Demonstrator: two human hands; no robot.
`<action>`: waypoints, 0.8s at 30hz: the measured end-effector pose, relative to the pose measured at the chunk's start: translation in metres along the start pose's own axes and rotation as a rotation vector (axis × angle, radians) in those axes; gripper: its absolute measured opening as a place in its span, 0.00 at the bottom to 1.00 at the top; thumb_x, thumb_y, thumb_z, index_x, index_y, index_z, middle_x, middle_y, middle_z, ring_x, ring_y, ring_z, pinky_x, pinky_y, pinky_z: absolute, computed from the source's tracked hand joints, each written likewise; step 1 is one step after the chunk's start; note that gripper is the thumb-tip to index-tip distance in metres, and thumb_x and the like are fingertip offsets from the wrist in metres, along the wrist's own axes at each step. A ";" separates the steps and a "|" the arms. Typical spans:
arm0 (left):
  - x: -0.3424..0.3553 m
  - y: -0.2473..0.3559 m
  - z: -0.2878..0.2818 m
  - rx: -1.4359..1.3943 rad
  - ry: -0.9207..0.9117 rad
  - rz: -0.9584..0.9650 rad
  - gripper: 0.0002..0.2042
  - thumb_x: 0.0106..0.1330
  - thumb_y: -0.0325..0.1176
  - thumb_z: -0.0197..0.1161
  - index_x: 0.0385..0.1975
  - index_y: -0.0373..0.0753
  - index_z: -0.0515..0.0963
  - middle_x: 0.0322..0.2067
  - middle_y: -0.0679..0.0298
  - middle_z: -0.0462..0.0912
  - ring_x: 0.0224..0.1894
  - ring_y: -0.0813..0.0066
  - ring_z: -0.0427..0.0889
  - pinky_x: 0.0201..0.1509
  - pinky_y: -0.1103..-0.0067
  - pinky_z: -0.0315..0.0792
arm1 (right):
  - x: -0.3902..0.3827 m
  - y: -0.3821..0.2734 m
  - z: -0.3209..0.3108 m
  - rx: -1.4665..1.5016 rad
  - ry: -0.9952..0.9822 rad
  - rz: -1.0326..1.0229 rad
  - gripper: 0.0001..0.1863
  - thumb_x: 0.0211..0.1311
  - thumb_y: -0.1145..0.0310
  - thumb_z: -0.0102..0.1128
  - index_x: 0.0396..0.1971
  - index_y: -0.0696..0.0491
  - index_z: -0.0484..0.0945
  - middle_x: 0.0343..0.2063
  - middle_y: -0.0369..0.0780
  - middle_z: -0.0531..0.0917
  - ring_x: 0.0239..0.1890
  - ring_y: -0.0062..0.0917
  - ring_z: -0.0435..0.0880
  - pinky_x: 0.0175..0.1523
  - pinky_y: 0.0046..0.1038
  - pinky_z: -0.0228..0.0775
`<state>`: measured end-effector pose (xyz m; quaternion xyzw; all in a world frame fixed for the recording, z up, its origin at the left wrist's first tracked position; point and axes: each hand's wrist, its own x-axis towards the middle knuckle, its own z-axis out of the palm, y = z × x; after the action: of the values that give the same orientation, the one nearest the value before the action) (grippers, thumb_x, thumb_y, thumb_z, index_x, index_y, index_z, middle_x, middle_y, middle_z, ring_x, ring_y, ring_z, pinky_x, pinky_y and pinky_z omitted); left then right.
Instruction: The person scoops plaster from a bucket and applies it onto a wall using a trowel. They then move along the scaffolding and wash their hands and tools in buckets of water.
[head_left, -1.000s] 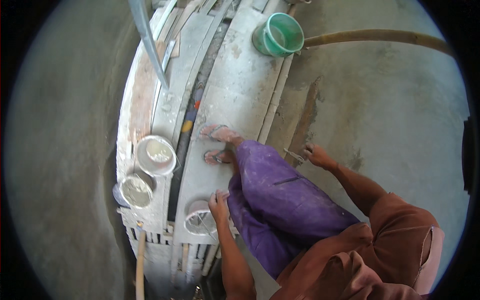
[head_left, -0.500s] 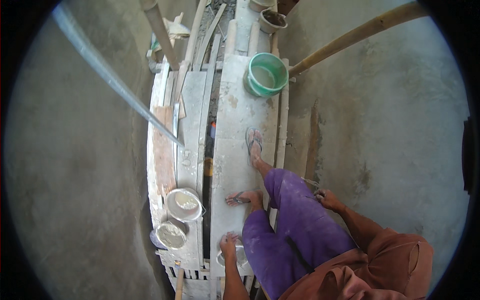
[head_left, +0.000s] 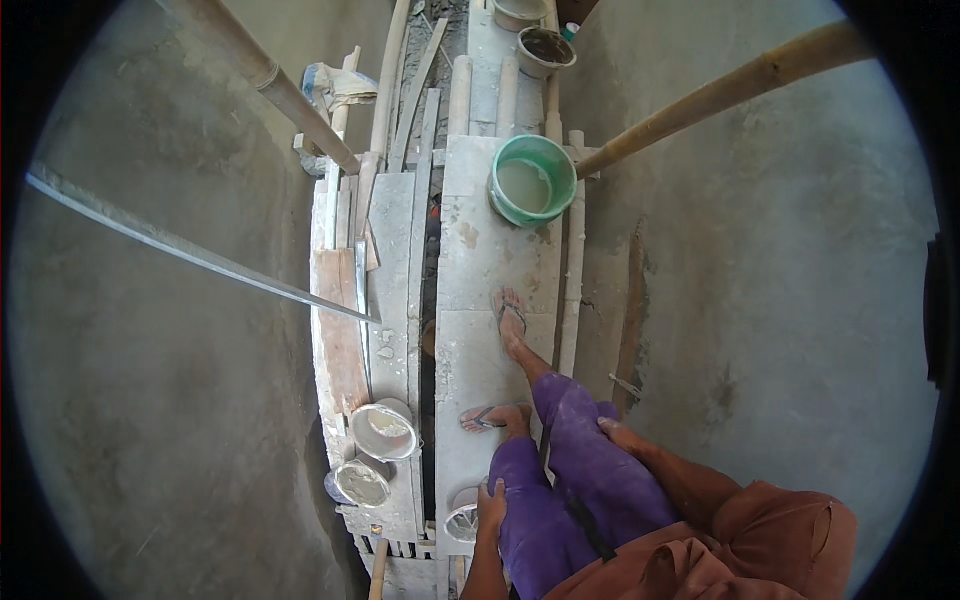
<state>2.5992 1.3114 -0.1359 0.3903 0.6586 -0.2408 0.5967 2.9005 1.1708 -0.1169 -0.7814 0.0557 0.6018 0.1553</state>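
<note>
At the near end of the scaffold platform [head_left: 490,270], the left hand [head_left: 490,506] rests on the rim of a small metal bowl [head_left: 462,522], fingers curled loosely over its edge. The right hand [head_left: 622,436] lies flat on the purple trouser leg [head_left: 600,470], fingers pressed together. Both sandalled feet [head_left: 508,322] stand on the grey boards. Along the platform's left edge sit two mortar-filled pans [head_left: 384,432], one just beyond the other. Farther on, a green bucket [head_left: 533,180] of grey water stands at the right edge, touching a bamboo pole [head_left: 730,85]. A long metal straightedge [head_left: 190,248] crosses from the left. Smooth grey plastered walls [head_left: 800,300] rise on both sides of the platform.
</note>
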 end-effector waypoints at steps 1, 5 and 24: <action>-0.002 0.007 0.004 -0.002 0.007 0.004 0.32 0.66 0.49 0.55 0.61 0.28 0.63 0.59 0.39 0.68 0.63 0.47 0.67 0.67 0.67 0.58 | 0.001 -0.005 -0.005 0.045 -0.083 0.047 0.33 0.73 0.48 0.37 0.62 0.62 0.64 0.62 0.48 0.69 0.64 0.36 0.66 0.68 0.30 0.53; -0.017 0.042 0.016 0.086 0.038 0.065 0.32 0.66 0.48 0.56 0.61 0.28 0.63 0.58 0.38 0.68 0.63 0.46 0.66 0.67 0.66 0.59 | -0.030 -0.068 -0.042 0.098 -0.203 0.155 0.33 0.74 0.48 0.36 0.64 0.62 0.62 0.64 0.47 0.67 0.65 0.34 0.65 0.69 0.30 0.51; -0.039 0.058 -0.002 0.167 0.095 0.101 0.30 0.64 0.49 0.57 0.61 0.35 0.66 0.56 0.40 0.70 0.60 0.43 0.68 0.65 0.62 0.61 | -0.039 -0.053 -0.038 -0.211 -0.117 -0.111 0.33 0.72 0.47 0.36 0.59 0.61 0.68 0.60 0.51 0.71 0.64 0.42 0.66 0.68 0.33 0.54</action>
<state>2.6440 1.3375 -0.0887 0.4823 0.6432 -0.2455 0.5417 2.9393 1.2052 -0.0619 -0.7588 -0.0606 0.6395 0.1083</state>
